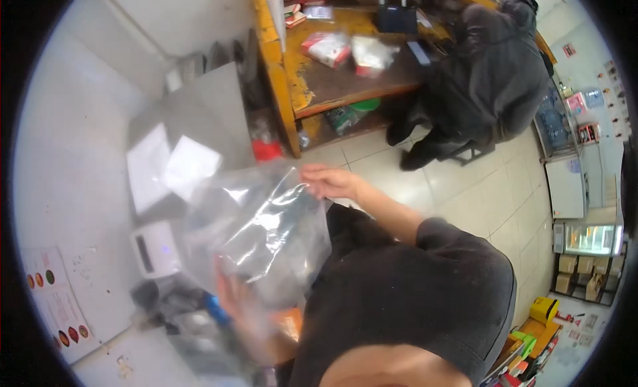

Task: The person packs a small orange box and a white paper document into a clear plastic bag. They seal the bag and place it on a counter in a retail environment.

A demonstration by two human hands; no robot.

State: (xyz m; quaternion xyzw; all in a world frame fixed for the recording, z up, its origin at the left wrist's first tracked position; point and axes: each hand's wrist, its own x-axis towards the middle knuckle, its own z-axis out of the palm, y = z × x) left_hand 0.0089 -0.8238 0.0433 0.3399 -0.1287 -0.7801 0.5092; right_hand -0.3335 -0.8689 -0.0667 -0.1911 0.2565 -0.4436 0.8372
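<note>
A large clear plastic bag (269, 217) hangs spread out before my black-clad torso. My right hand (326, 181) pinches its upper right edge between thumb and fingers. Seen through the plastic and blurred, my left hand (237, 292) is at the bag's lower left; whether it is inside or behind the film, and whether it grips it, I cannot tell. Two white sheets (192, 167) lie on a grey surface (214, 102) beyond the bag. Left of the bag stands a white device (157, 250) with a dark slot and a small bluish light.
A worn wooden desk (339, 88) holds packets (326, 49) and a phone (418, 53). Another person in dark clothes (483, 83) sits beside it on a stool. Blurred dark and blue items (214, 307) lie at lower left, near the wall. Tiled floor (463, 187) extends to the right.
</note>
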